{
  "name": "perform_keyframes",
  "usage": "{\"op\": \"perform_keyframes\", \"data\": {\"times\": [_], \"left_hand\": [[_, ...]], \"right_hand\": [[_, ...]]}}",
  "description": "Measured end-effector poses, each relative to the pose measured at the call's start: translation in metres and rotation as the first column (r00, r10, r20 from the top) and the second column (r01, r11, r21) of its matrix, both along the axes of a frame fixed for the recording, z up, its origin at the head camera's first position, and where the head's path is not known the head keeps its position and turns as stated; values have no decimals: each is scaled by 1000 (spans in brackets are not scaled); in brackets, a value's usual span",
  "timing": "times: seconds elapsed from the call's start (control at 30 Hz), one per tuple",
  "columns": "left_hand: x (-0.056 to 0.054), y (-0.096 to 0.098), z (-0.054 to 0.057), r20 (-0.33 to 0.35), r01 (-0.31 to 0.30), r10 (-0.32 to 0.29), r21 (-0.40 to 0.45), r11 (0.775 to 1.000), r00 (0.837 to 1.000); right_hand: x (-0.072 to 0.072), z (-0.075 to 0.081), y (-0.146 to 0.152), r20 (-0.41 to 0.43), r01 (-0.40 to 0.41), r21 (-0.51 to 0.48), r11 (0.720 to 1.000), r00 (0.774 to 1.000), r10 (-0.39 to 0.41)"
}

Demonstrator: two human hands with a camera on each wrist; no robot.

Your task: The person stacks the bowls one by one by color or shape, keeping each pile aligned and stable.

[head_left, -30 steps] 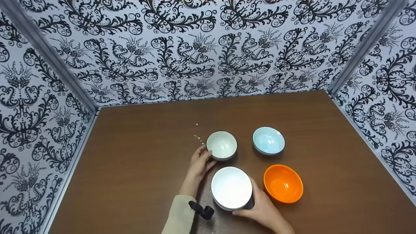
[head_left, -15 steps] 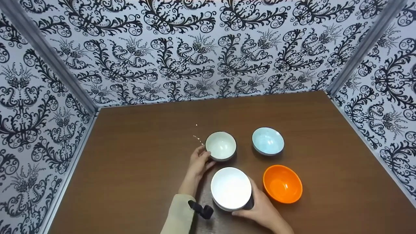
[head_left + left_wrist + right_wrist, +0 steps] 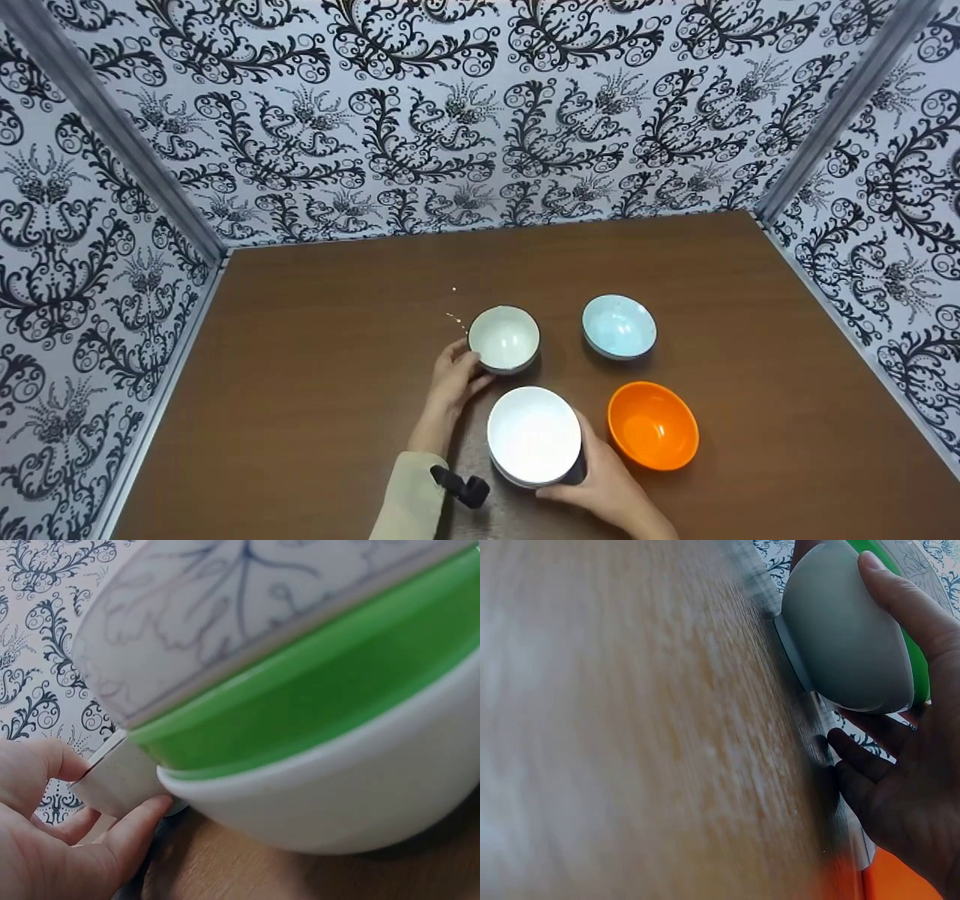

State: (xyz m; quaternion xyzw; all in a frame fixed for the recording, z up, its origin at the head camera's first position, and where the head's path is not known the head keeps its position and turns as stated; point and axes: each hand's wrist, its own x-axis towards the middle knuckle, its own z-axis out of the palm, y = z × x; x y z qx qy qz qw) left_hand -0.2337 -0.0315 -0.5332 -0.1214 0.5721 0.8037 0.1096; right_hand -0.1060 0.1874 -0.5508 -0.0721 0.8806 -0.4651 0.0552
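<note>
My left hand point(image 3: 452, 381) grips a small pale grey-green bowl point(image 3: 505, 337) at its left side, thumb at the rim and fingers lower on the wall. Just in front of it, nearer my body, stands a stack of bowls point(image 3: 534, 435), white inside as seen from above. The left wrist view shows its layers: a white bowl point(image 3: 337, 810) at the bottom, a green bowl point(image 3: 300, 701) in it, and a white bowl with blue line patterns point(image 3: 217, 622) on top. From the right, my right hand point(image 3: 609, 484) holds the stack, thumb against the white bowl's wall.
An orange bowl point(image 3: 652, 425) sits right of the stack, close to my right hand. Behind it is a light blue bowl point(image 3: 619, 326). Small white specks point(image 3: 454, 318) lie on the brown table point(image 3: 315, 360) left of the pale bowl. Patterned walls point(image 3: 480, 150) enclose the table.
My left hand has drawn the pale bowl slightly left and toward me. The right hand and the stack have stayed in place.
</note>
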Motion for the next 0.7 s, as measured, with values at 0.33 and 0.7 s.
{"op": "perform_keyframes", "data": {"times": [0.33, 0.7], "left_hand": [[2, -7, -1, 5, -12, 12, -16, 1000, 1000], [4, -14, 6, 10, -19, 19, -50, 999, 1000]], "right_hand": [[0, 1, 0, 0, 2, 7, 1000, 1000, -2], [0, 1, -1, 8, 3, 4, 1000, 1000, -3]]}}
